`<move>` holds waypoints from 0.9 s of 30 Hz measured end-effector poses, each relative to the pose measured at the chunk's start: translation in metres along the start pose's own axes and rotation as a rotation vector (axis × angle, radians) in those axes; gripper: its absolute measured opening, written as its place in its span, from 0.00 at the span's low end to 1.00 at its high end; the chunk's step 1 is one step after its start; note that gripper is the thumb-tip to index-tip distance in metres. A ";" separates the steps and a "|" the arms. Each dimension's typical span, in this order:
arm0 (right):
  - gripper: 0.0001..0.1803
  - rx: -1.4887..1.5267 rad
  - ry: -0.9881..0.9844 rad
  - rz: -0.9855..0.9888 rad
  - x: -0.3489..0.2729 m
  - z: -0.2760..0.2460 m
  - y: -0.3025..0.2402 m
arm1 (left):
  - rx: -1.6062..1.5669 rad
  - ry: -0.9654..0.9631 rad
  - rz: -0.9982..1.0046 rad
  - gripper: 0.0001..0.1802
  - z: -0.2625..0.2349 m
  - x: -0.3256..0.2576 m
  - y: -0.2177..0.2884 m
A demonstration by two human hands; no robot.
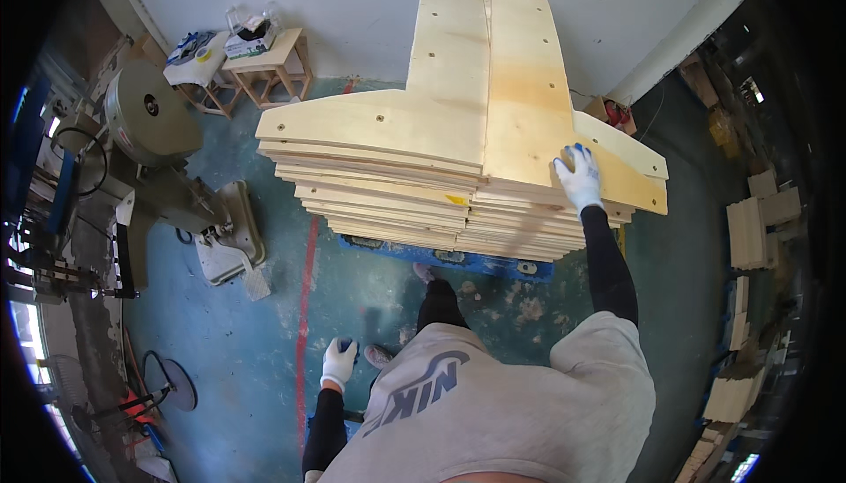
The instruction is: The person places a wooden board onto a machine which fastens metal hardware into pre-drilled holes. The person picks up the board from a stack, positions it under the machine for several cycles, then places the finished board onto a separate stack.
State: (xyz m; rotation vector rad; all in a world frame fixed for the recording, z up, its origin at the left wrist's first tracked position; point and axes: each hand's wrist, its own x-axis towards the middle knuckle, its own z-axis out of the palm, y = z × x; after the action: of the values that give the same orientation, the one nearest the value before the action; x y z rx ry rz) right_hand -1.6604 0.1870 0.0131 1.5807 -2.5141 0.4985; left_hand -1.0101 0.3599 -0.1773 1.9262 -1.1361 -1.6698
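Observation:
Two stacks of pale plywood panels, each cut in an L-like shape with small holes, stand side by side; the left stack (441, 122) touches the right stack (527, 113). My right hand (579, 176), in a white glove with blue fingers, lies on the top panel of the right stack near its front edge, fingers spread. My left hand (339, 363), gloved the same way, hangs low over the floor by my leg, away from the stacks. Its fingers are loosely bent and apart, and no object shows in it.
A blue pallet (449, 258) sits under the stacks. To the left stand a grey-green machine (154, 117) with a foot pedal (256, 283) and a round-based stand (180, 385). Small wooden stools (286, 47) hold items by the wall. More wood pieces (747, 234) are piled at right.

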 end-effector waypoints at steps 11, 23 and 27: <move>0.34 -0.070 -0.105 0.041 0.133 -0.001 0.010 | 0.871 0.089 1.170 0.39 0.207 0.044 0.404; 0.29 0.469 -0.130 0.071 0.171 -0.018 0.043 | 0.878 0.091 1.145 0.30 0.295 0.083 0.454; 0.27 0.430 -0.130 0.056 0.209 -0.015 0.050 | 0.881 0.088 1.143 0.26 0.320 0.095 0.489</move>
State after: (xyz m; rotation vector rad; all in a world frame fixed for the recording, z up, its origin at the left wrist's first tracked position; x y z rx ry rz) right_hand -1.7989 0.0344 0.0754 1.7261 -2.6839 1.0346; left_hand -1.4784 0.0612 0.0285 1.1127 -2.5033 -0.4558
